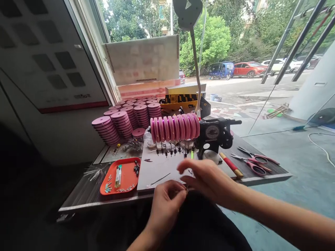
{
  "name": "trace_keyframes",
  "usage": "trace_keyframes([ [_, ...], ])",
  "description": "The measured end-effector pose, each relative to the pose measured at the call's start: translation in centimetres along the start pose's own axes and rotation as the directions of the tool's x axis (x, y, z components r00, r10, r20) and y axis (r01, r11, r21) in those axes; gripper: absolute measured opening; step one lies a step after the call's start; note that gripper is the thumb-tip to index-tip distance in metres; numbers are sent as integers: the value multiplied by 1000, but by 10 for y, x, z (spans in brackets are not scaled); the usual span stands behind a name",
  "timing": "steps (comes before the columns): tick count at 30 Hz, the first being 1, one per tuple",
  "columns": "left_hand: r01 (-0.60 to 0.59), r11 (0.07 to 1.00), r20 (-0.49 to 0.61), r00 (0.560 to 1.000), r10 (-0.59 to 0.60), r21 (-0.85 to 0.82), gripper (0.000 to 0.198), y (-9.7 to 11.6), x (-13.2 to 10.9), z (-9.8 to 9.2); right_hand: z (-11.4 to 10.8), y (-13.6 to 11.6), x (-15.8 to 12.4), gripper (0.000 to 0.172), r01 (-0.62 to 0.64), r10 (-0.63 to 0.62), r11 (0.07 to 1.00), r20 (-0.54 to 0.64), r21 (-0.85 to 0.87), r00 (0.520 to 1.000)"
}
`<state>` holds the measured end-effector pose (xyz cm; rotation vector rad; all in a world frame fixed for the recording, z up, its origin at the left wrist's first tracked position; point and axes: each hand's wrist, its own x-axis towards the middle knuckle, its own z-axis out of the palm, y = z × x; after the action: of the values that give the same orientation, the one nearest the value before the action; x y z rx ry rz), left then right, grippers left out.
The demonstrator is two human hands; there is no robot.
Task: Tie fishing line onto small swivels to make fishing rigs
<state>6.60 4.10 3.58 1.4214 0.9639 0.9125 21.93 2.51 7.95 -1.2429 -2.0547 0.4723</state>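
Observation:
My left hand (167, 200) is closed in a pinch at the front edge of the white work board (154, 167). A tiny thing shows at its fingertips, too small to name. Just above and to the right is my right hand (206, 177), its thumb and forefinger apart with nothing visible between them. Beyond both hands a row of pink spools (174, 128) sits on a black winding device (211, 134) with a dial. Small dark pieces (171, 152) hang on short lines beneath the spools. A thin, pointed metal tool (160, 179) lies on the board.
An orange tray (104, 186) at left holds a clear tube (118, 176) and small parts. Stacks of pink spools (121, 123) stand behind it. Scissors (252, 164) and a red-and-yellow stick (231, 165) lie at right. A lamp arm (196, 62) rises behind the winding device.

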Motion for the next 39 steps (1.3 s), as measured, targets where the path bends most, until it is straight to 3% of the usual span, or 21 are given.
trace_keyframes([
  [1, 219, 955, 49, 976, -214, -199, 10, 2, 2, 0, 2, 3, -12, 12, 178, -194, 967, -75, -182, 978],
  [2, 355, 883, 104, 935, -339, -308, 7, 4, 4, -1, 6, 6, -22, 17, 340, -382, 873, -58, -349, 922],
  [4, 464, 801, 171, 885, -433, -379, 6, 4, 7, -1, 16, 13, -36, 22, 508, -596, 657, 28, -558, 802],
  [6, 474, 802, 181, 880, -439, -363, 7, 3, 7, 0, 25, 16, -41, 24, 542, -655, 559, 67, -627, 753],
  [8, 453, 823, 167, 892, -421, -344, 5, 2, 5, 2, 31, 13, -42, 25, 551, -640, 578, 84, -601, 764],
  [10, 387, 868, 126, 922, -366, -312, 5, 0, 1, 2, 30, 7, -39, 25, 564, -593, 682, 98, -465, 799],
  [12, 134, 985, -10, 991, -135, -114, 8, -4, -2, 2, 25, -1, -32, 24, 508, -504, 832, 81, -224, 860],
  [13, -66, 995, -82, 994, 72, 77, 11, -7, -4, 1, 21, -4, -25, 24, 421, -417, 903, 55, -88, 907],
  [14, -268, 913, -115, 942, 315, 306, 14, -11, -5, 0, 17, -6, -16, 23, 303, -305, 952, 28, 45, 952],
  [16, -494, 536, -29, 717, 697, 684, 19, -19, -5, -2, 10, -7, 8, 19, 20, -33, 964, 44, 266, 999],
  [18, -515, 243, 103, 554, 826, 822, 20, -22, -5, -5, 7, -7, 33, 15, -146, 99, 906, 138, 398, 986],
  [20, -544, 135, 208, 521, 828, 828, 19, -20, -5, -7, 6, -6, 50, 15, -184, 97, 891, 222, 415, 970],
  [22, -608, 281, 215, 613, 760, 743, 19, -13, -4, -9, 6, -5, 51, 13, -177, 80, 904, 253, 389, 964],
  [23, -599, 462, 163, 708, 687, 654, 18, -8, -3, -9, 5, -4, 45, 10, -168, 85, 917, 235, 362, 968],
  [24, -507, 703, 75, 834, 547, 498, 17, -3, -2, -10, 5, -3, 36, 7, -128, 73, 944, 186, 303, 980],
  [25, -317, 910, 0, 944, 329, 268, 15, 2, 0, -10, 5, -2, 24, 7, -59, 33, 974, 122, 217, 992],
  [26, -72, 997, -19, 997, 72, 7, 13, 5, 2, -10, 6, 0, 11, 9, 70, -72, 997, 39, 43, 997],
  [28, 328, 873, 86, 944, -319, -361, 10, 8, 6, -9, 11, 3, -12, 19, 390, -411, 854, 13, -345, 912],
  [31, 520, 707, 207, 850, -484, -480, 8, 6, 10, -6, 20, 3, -29, 30, 547, -641, 557, 95, -625, 762],
  [34, 589, 614, 274, 801, -533, -525, 9, 4, 10, -4, 23, 0, -30, 34, 569, -671, 523, 106, -634, 734],
  [39, 619, 566, 329, 779, -534, -545, 9, 4, 9, -6, 22, 7, -33, 32, 550, -652, 542, 94, -635, 752],
])
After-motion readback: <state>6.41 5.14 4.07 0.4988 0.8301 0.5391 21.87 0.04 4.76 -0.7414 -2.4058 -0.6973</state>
